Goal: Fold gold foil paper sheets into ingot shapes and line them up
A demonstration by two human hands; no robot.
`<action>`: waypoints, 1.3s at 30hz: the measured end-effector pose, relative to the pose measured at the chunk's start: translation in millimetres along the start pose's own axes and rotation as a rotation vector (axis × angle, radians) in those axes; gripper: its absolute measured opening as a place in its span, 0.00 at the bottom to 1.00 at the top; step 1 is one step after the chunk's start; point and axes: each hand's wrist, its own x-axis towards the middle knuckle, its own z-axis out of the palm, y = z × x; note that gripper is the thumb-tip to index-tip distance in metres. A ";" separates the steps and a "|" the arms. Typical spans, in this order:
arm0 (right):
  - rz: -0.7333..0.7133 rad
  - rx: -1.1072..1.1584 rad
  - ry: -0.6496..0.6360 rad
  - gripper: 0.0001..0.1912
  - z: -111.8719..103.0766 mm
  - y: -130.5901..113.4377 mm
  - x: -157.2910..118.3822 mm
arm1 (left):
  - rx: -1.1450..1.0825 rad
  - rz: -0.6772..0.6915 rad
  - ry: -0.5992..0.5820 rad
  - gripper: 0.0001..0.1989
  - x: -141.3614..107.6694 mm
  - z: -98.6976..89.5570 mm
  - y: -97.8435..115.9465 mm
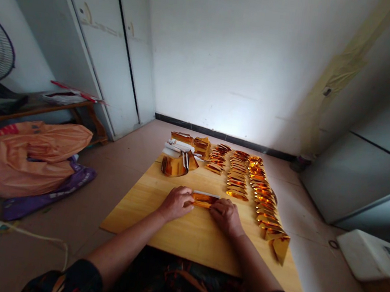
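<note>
A sheet of shiny gold foil paper (pixel 205 199) with a white strip along its far edge lies near the middle of the wooden board (pixel 182 233). My left hand (pixel 176 203) is closed on its left end, thumb and fingers at the edge. At the right end, my right hand (pixel 228 215) is closed on the paper with fingers bent. Beyond my left hand, a curved stack of gold paper (pixel 174 166) rests on the board. Folded gold paper pieces lie in rows to the right, one row (pixel 239 174) in the middle and a longer one (pixel 266 199) near the right edge.
More gold paper bundles (pixel 183 137) and white paper (pixel 180 146) sit at the board's far left. An orange bag (pixel 30 156) and a purple bag (pixel 50 191) lie on the floor at left. A white box (pixel 371 255) stands at right; a cable (pixel 33 233) crosses the floor.
</note>
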 end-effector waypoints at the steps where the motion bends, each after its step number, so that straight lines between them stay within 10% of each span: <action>1: -0.002 0.012 -0.008 0.09 -0.9 0.9 0.9 | -0.004 0.003 0.003 0.06 -0.5 -1.1 -0.6; 20: 0.175 0.045 0.007 0.07 4.4 -1.9 16.6 | 0.060 -0.241 0.051 0.07 12.9 11.4 11.1; 39: 0.367 -0.099 -0.190 0.08 -9.7 -11.6 32.5 | 0.324 -0.214 -0.163 0.05 17.8 5.5 28.0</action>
